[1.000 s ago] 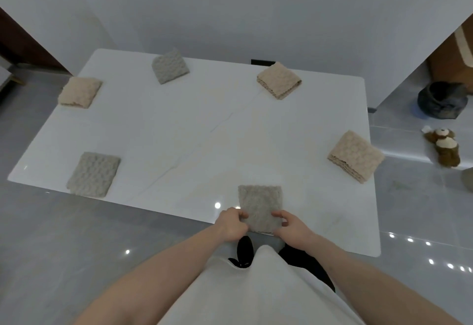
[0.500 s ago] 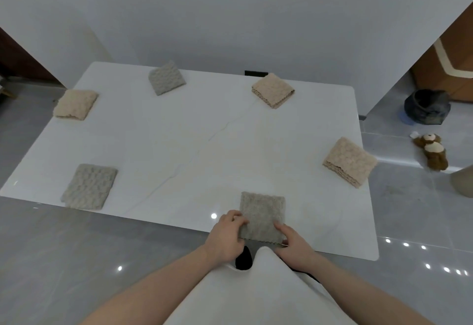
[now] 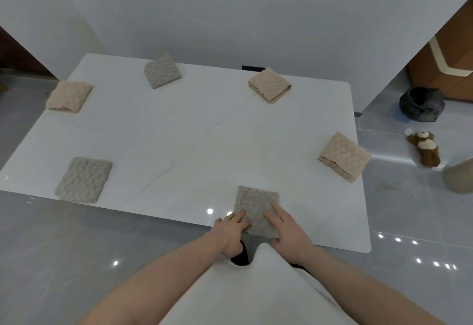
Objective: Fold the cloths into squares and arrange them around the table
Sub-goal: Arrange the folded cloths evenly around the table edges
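A folded grey cloth (image 3: 256,200) lies flat at the near edge of the white table (image 3: 179,130). My left hand (image 3: 230,232) rests its fingertips on the cloth's left side. My right hand (image 3: 289,230) lies with fingers spread on its right side. Neither hand grips it. Other folded squares ring the table: a grey cloth (image 3: 83,179) at the near left, a beige cloth (image 3: 69,96) at the far left, a grey cloth (image 3: 162,73) at the back, a beige cloth (image 3: 269,85) at the back right and a beige cloth (image 3: 344,155) on the right edge.
A white wall runs behind the table. On the grey tiled floor to the right sit a dark pot (image 3: 421,104), a brown stuffed toy (image 3: 425,148) and a beige rounded object (image 3: 460,177). A wooden cabinet (image 3: 445,68) stands at the far right.
Both hands released their pinch on the near grey cloth's corners and now lie flat with fingers extended on it. The camera tilted up slightly.
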